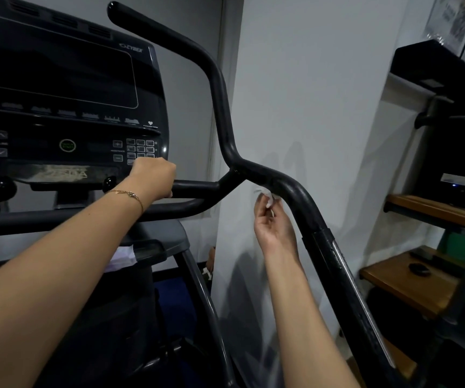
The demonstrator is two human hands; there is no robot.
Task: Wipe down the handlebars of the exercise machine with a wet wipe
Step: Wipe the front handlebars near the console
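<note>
The exercise machine's black right handlebar rises from a junction at centre, curves up to the left, and also bends down to the right past my wrist. My left hand is wrapped around the short horizontal grip bar just left of that junction. My right hand is raised under the bend, its fingertips pinching a small white wet wipe against the underside of the bar.
The machine's dark console with a screen and keypad fills the upper left. A white wall column stands right behind the handlebar. Wooden stair treads and a black stereo unit are at the right.
</note>
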